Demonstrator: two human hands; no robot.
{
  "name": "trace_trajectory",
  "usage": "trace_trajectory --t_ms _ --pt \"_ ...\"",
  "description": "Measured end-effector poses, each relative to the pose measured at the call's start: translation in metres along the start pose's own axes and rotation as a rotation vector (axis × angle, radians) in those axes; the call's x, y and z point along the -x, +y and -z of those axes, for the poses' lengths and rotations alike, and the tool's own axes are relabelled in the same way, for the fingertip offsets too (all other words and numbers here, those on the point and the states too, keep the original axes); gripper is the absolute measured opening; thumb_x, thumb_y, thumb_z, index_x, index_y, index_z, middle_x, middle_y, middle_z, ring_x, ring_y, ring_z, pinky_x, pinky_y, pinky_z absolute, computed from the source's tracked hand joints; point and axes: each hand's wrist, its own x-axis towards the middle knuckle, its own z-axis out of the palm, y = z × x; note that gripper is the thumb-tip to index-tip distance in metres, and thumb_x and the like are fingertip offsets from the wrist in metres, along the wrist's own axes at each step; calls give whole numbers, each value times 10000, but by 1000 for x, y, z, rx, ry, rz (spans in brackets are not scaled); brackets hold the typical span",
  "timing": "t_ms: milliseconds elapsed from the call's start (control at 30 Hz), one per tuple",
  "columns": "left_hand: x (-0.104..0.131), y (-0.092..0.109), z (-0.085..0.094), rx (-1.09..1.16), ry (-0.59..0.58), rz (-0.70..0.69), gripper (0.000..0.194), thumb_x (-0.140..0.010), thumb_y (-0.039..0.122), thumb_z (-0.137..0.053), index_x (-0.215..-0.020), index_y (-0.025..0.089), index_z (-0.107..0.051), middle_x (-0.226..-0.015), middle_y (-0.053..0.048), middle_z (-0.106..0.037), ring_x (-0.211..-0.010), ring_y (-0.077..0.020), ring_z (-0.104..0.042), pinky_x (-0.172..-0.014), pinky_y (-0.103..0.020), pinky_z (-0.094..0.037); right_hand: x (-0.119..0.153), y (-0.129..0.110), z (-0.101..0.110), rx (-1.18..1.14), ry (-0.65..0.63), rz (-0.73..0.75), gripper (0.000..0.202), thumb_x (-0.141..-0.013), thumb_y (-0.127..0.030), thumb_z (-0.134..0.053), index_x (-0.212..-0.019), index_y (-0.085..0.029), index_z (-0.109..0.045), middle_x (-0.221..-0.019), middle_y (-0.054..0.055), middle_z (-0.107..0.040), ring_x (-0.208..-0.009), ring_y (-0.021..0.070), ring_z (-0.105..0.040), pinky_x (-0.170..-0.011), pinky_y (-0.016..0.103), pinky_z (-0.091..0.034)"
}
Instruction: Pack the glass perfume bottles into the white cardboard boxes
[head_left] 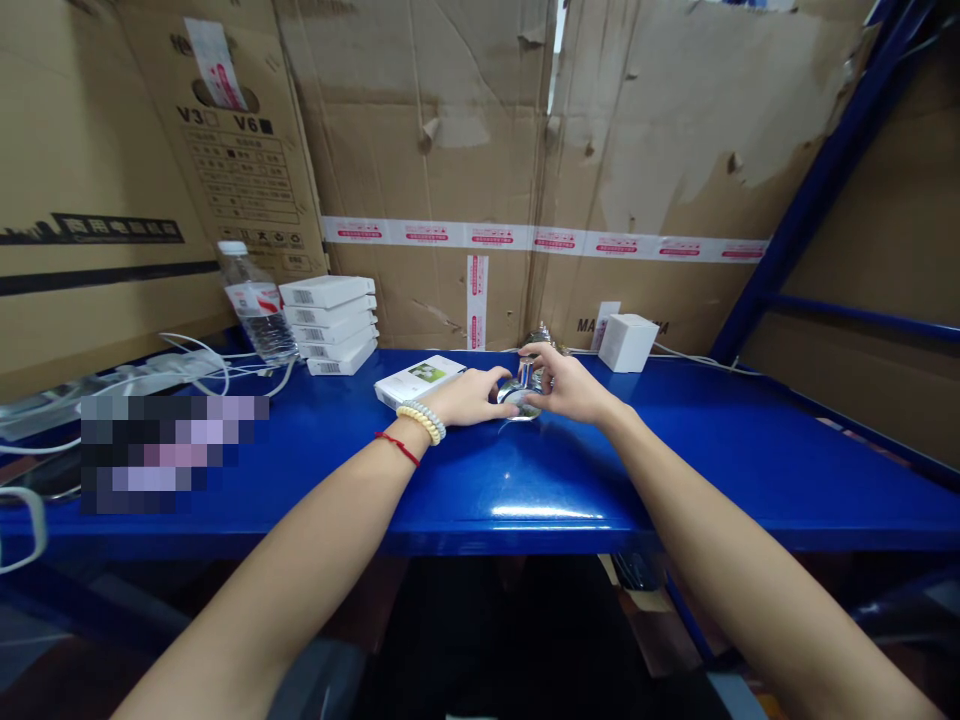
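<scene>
A small shiny chrome piece with a rounded base and a narrower upright part (517, 398) stands on the blue table; its exact kind I cannot make out. My left hand (469, 397) has its thumb and forefinger curled around the left edge of this piece. From the other side, my right hand (564, 383) grips it with bent fingers, covering much of its right part. Just behind my right fingers, a second shiny metal object (543, 334) shows only its top. A flat white box with a green picture (420, 378) lies beside my left hand.
Several white boxes (330, 325) are stacked at the back left, next to a water bottle (255, 300). A white cube box (628, 343) stands at the back right. White cables and a power strip (112, 380) lie at left. Cardboard (420, 130) walls the back of the blue table (720, 450).
</scene>
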Motion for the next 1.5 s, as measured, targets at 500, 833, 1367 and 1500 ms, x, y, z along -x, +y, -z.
trace_trajectory --t_ms 500,833,1367,1500 --pt "15 -48 28 -221 363 643 719 -759 613 -498 -1268 108 -535 -1287 -210 -556 -1220 -359 -508 -987 -449 -421 -3 3 9 166 -286 -191 289 -682 -251 -732 -950 -173 -657 -922 44 -708 -822 200 -629 -731 271 -449" --pt "13 -56 25 -218 108 756 1013 -604 764 -569 -1381 126 -445 -1367 -256 -505 -1243 -423 -493 -971 -498 -413 3 37 34 286 -207 -494 320 -587 -207 -745 -901 -202 -684 -885 38 -714 -814 224 -652 -660 269 -448" --pt "4 -38 11 227 447 20 923 -527 437 -822 -1302 164 -400 -1301 -148 -502 -1219 -322 -492 -1051 -487 -393 0 25 24 40 713 -81 412 -708 -316 -634 -1088 -191 -536 -949 69 -631 -778 184 -583 -725 350 -494" --pt "-1 -24 1 256 507 -176 914 -518 396 -842 -1254 198 -337 -1241 -126 -479 -1184 -315 -503 -1024 -502 -410 0 2 8 -152 587 75 286 -773 -355 -614 -1004 -205 -538 -783 12 -614 -658 140 -546 -613 288 -456"
